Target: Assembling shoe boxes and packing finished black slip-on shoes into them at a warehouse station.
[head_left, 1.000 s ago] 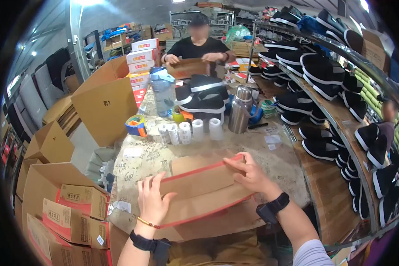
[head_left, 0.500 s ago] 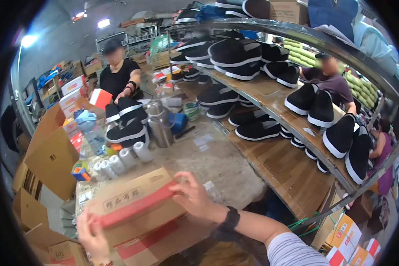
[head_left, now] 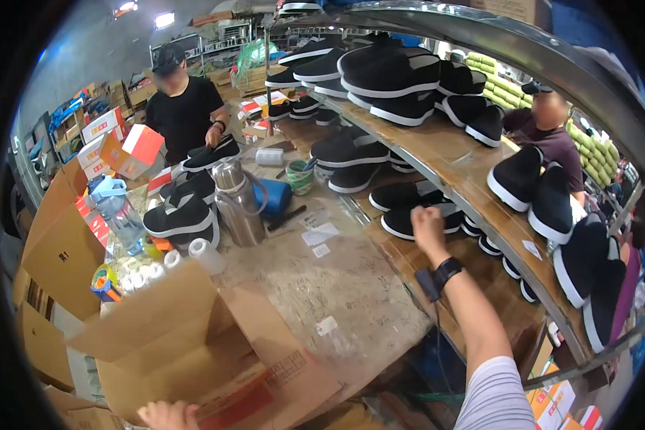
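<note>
- Right hand [head_left: 426, 228]: reaching out to the lower wooden shelf [head_left: 480, 283], fingers curled together and resting on a black slip-on shoe [head_left: 408, 222] with a white sole; whether pinching it or only touching, cannot tell. Black watch [head_left: 448, 271] on the wrist.
- Left hand [head_left: 166, 414]: at the lower edge of view, only partly visible, fingers lying against the near side of an open cardboard box [head_left: 193, 344]; spread or closed, cannot tell.
- Cardboard box: flaps raised, on the table [head_left: 344, 287], directly beyond the left fingers, well apart from the right fingers.
- Just left of the right fingers: more black shoes in a row on the same shelf.
- Farther left of the right fingers, on the table: steel flask [head_left: 238, 204], blue roll [head_left: 274, 197], pile of black shoes [head_left: 183, 215], clear water jug [head_left: 118, 215].
- Above the right fingers: upper shelf [head_left: 437, 150] lined with black shoes.
- Beyond the table: person in black [head_left: 185, 115] handling a shoe; second person [head_left: 548, 132] behind the shelves.
</note>
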`<act>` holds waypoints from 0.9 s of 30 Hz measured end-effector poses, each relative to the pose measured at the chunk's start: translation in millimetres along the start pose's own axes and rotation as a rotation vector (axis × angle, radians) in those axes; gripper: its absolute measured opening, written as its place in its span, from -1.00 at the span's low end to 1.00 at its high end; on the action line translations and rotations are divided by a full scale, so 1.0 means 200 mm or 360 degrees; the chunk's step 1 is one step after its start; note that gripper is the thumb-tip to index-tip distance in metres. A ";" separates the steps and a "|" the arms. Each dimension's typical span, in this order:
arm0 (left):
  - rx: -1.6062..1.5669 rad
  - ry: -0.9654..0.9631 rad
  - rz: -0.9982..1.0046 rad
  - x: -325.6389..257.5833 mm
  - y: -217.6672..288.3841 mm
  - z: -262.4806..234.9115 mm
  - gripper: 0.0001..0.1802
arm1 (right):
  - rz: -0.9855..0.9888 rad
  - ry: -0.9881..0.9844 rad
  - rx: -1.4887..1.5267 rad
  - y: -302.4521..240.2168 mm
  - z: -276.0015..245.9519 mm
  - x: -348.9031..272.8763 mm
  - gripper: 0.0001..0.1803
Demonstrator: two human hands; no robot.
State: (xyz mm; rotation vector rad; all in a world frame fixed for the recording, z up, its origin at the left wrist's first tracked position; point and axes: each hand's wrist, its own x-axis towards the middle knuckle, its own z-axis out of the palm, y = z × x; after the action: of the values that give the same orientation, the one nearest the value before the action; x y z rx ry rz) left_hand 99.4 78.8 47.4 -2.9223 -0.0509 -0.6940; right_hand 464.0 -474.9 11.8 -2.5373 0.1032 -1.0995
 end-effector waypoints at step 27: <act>-0.2738 -0.0505 -0.0642 0.25 0.64 -0.14 -0.34 | 0.1308 -0.1552 0.3202 -0.99 -0.29 -0.97 -0.48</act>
State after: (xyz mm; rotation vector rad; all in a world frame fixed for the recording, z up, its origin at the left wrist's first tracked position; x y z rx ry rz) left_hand 139.5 -52.5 78.8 -4.7622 -0.1243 -0.2382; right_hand 271.9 -267.3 -14.1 -0.6683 -0.1537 0.4712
